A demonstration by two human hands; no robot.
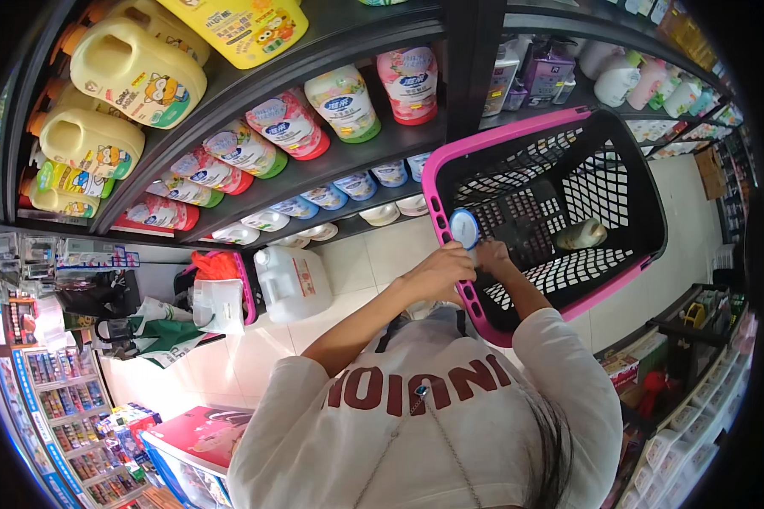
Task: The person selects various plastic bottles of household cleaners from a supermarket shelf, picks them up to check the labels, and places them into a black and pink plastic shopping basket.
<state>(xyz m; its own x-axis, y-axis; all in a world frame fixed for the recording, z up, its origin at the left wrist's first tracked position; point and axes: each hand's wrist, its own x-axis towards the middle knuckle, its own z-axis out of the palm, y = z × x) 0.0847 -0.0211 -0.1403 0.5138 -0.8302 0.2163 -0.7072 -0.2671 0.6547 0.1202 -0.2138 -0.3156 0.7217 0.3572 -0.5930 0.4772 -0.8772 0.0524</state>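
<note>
A black plastic shopping basket with a pink rim [512,130] is in front of me. My left hand [442,270] is at the near end of that rim, its fingers over the edge. Just inside the rim, beside both hands, is a round white lid or container with a blue edge [465,229]. My right hand [493,256] reaches over the basket close to this round item; its fingers are partly hidden and blurred, so its hold cannot be told. Deeper in the basket lies a bottle or pouch with a pale cap [582,235], apart from my hands.
Shelves [350,153] of pink, white and green bottles run ahead, with yellow handled jugs [137,70] at upper left. A white plastic jerrycan [293,284] stands on the tiled floor beside another pink-rimmed basket [248,289]. Shelves with white tubs [681,420] stand at lower right.
</note>
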